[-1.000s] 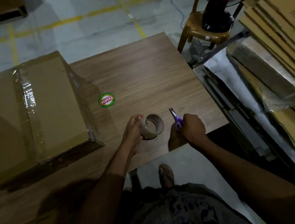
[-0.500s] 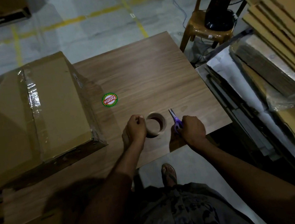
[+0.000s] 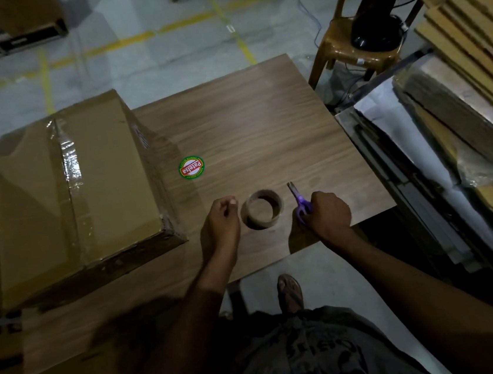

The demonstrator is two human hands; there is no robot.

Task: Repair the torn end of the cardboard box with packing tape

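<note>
While scissors gripped, tape roll between hands.

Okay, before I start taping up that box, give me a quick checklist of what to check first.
1. Roll on the table, within reach: ok.
2. Scissors in the right hand: ok.
3. Left hand holding the roll: not ok; it sits beside it, fingers curled.
4. Tape end pulled free: cannot tell.
5. Box on the table, near end toward you: ok.
6. Tear located: cannot tell; that end is too dark.
</note>
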